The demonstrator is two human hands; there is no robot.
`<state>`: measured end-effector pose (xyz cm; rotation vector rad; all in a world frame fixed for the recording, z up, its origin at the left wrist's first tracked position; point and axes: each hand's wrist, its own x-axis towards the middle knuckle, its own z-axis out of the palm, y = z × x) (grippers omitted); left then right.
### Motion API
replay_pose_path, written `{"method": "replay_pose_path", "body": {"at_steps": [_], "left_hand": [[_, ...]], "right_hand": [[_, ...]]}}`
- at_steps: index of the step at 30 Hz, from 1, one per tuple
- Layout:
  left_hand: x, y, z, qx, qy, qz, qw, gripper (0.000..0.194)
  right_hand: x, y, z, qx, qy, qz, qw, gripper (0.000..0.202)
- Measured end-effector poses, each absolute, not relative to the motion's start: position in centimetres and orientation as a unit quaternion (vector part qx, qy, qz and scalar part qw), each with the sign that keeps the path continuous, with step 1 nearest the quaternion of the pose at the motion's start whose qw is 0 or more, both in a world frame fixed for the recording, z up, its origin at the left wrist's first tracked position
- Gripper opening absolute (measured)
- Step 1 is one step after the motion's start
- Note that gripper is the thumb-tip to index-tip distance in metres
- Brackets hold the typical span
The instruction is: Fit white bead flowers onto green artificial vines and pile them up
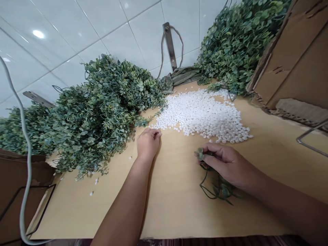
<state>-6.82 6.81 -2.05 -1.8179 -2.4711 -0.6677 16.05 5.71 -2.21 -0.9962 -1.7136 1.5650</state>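
Observation:
My right hand (225,162) is closed on an artificial leaf sprig (200,154), its green leaves showing past the thumb and fingertips. Below that hand, a dark green stem with more leaves (220,188) trails over the tabletop. My left hand (148,141) rests at the near left edge of a spread of small white plastic pieces (200,112). Its thumb and finger are pinched together; a tiny white bit seems to show at the tips, too small to name for certain.
A big heap of artificial greenery (102,109) covers the left side, with another bunch (243,44) at back right beside a cardboard box (294,58). A white cable (24,136) hangs at far left. Some white pieces lie scattered on the wooden tabletop (169,205). Behind stands a tiled wall (143,30).

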Motion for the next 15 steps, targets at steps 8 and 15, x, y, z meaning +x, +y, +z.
{"method": "replay_pose_path", "body": {"at_steps": [8, 15], "left_hand": [[-3.9, 5.4, -1.4, -0.408, -0.633, -0.532, -0.387, 0.013], [0.0, 3.2, -0.1, -0.368, -0.529, -0.503, -0.575, 0.021]], "right_hand": [[16.2, 5.5, -1.7, -0.363, -0.68, 0.558, 0.307, 0.025], [16.4, 5.8, -1.6, -0.354, -0.705, 0.539, 0.296, 0.026]]}}
